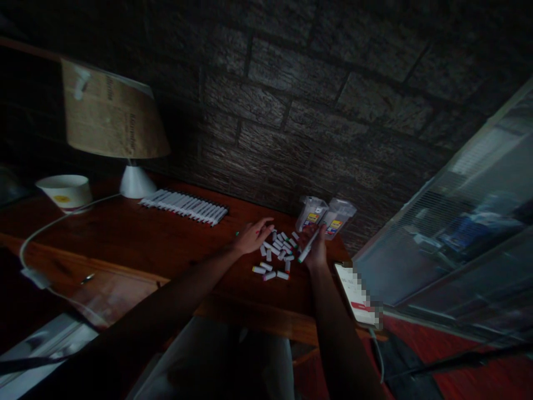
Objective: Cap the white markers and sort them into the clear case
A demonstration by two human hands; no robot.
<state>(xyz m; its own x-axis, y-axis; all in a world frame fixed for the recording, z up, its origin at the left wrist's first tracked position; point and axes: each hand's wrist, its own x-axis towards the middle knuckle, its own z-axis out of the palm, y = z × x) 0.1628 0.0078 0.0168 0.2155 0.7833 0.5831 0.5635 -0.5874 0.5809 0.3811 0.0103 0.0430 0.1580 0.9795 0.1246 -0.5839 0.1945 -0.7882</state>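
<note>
My right hand (318, 251) is wrapped around a white marker (307, 249) with a green end, tilted down to the left. My left hand (252, 236) is over the table with its fingers stretched out, at the left edge of a loose pile of marker caps (278, 243). The caps are short and white with coloured ends; several lie apart nearer the table's front. A small green tip shows beside my left wrist; what it belongs to is hidden. Just behind my right hand stand two clear plastic cases (311, 210) with yellow labels.
A row of white markers (183, 205) lies side by side on the wooden table (183, 244). A lamp (137, 180) and a paper cup (66, 191) stand to its left, with a white cable (30, 241). A phone (353, 291) lies at the right edge. Behind is a brick wall (270, 89).
</note>
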